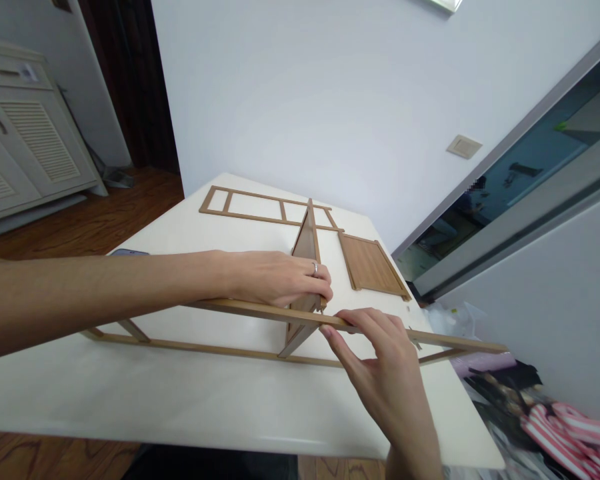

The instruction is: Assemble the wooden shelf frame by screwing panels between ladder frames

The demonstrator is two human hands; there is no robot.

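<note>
A long wooden ladder-like frame (205, 347) stands on edge along the white table (180, 407). An upright wooden panel (305, 248) meets it at right angles. My left hand (275, 277), a ring on one finger, is closed around the near edge of that panel where it joins the frame's top rail. My right hand (375, 360) pinches the top rail (430, 337) just right of the joint, fingers pressed on it.
A second ladder-like frame (260, 208) lies flat at the table's far side, with a flat slatted panel (370, 265) to its right. A phone (129, 252) peeks out behind my left arm. A white louvred cabinet (25, 143) stands left; clutter and striped cloth (570, 427) lie right.
</note>
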